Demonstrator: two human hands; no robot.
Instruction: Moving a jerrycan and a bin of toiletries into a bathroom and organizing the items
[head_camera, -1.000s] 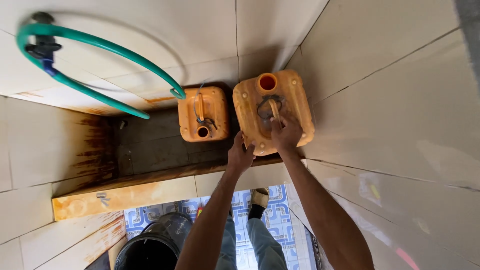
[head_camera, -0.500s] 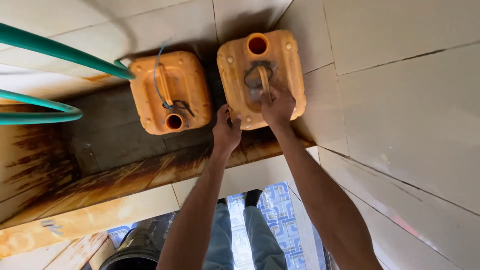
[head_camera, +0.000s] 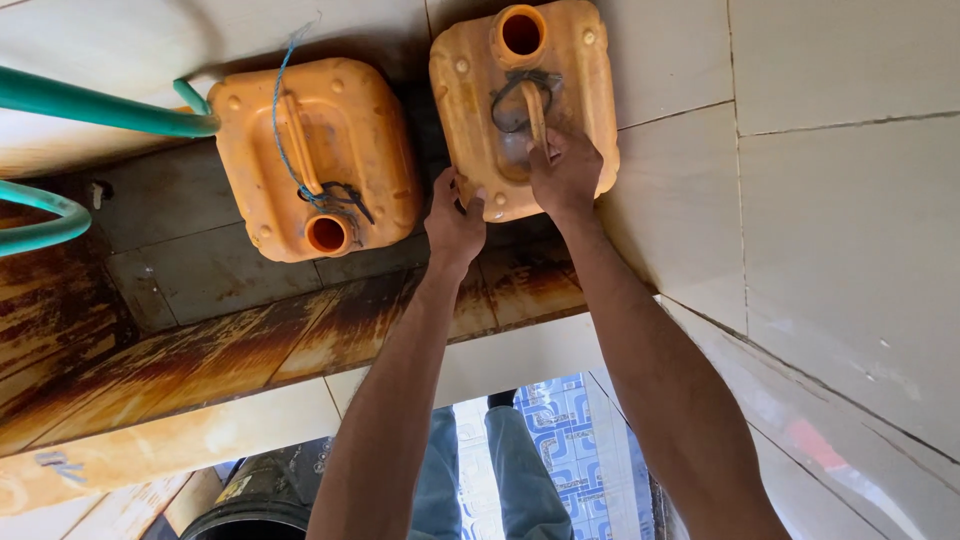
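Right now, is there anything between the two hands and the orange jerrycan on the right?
Nothing visible. The right hand is already on the top handle of the right jerrycan, and the left hand touches its near edge. The second jerrycan stands to the left, apart from both hands.

Rust-stained tiled trough floor (head_camera: 200, 270) carries two orange jerrycans: left (head_camera: 320, 150), right (head_camera: 470, 90), just apart.
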